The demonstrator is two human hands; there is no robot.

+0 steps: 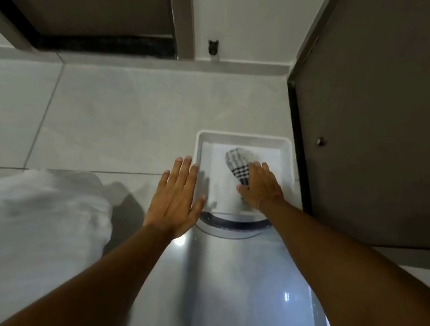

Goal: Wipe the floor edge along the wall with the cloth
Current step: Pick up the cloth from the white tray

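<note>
Cloth (240, 162) sits bunched inside the white tray (245, 139) on the floor, just beside the dark door (383, 126). Right hand (262, 187) lies over the cloth's near end, fingers curled onto it; cannot tell if it's actually pinched. Most of the cloth sticks out past the fingertips, toward the wall (248, 21). Left hand (176, 198) is flat, fingers spread, empty, at the tray's left rim. White fabric (32, 224) at lower left.

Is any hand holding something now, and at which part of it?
The right hand lies on the near end of the striped cloth in the white tray. The left hand holds nothing.
</note>
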